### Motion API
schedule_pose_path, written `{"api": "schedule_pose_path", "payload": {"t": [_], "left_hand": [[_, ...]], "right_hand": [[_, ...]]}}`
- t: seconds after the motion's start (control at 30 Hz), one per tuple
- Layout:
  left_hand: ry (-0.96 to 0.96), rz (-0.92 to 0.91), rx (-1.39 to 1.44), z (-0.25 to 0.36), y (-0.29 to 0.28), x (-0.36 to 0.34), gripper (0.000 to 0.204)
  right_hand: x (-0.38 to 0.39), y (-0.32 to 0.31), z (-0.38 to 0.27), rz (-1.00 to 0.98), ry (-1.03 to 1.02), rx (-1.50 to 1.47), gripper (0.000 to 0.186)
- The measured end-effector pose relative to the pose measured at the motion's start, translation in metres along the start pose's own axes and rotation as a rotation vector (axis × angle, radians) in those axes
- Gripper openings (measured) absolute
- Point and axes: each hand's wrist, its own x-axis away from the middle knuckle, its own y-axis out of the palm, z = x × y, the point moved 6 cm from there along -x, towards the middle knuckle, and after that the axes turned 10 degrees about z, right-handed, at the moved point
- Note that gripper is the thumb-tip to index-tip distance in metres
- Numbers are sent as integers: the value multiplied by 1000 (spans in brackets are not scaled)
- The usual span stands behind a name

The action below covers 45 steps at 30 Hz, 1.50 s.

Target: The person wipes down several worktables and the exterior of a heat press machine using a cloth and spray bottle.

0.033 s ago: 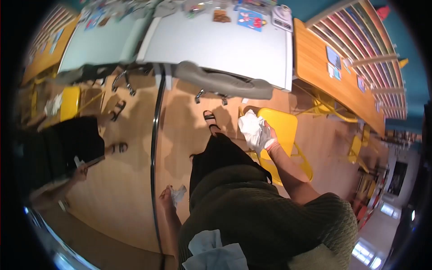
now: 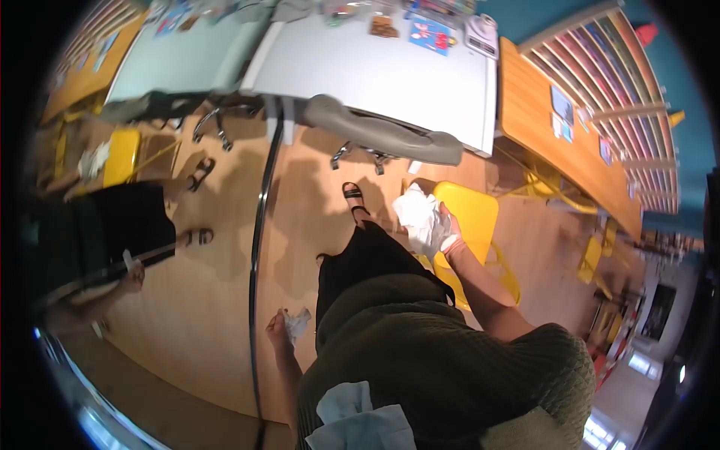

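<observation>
Left hand [image 2: 276,328]: fingers pinched together; a small white crumpled sheet [image 2: 298,322] is gripped, held low beside the black skirt [image 2: 367,262].
Right hand [image 2: 451,231]: fingers partly closed; a larger white crumpled bundle [image 2: 420,214] is held from its right side.
Bundle position: raised forward of the body, seen against the left edge of the yellow chair [image 2: 472,210].
Desk area: a grey chair [image 2: 382,133] is placed at the white desk [image 2: 375,71].

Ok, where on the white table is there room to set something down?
The white table has a bare patch between the grey chair at its near edge and the brown item and blue card. Its far side is crowded, with the white device at the right.
</observation>
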Motion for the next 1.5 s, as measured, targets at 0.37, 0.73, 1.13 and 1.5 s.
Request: {"api": "schedule_pose_path", "payload": {"t": [0.37,0.73,1.13,1.5], "left_hand": [[-8,442,406,-97,-91,71,30],[-534,1094,684,-323,23,261,41],[-949,1473,1411,-400,215,335,48],[99,1398,2577,-498,66,274,64]], "right_hand": [[5,199,179,-471,506,426,63],[-36,212,346,-757,831,1269,63],[13,119,534,-794,1236,1633,51],[140,-19,725,-878,1172,1976,33]]}}
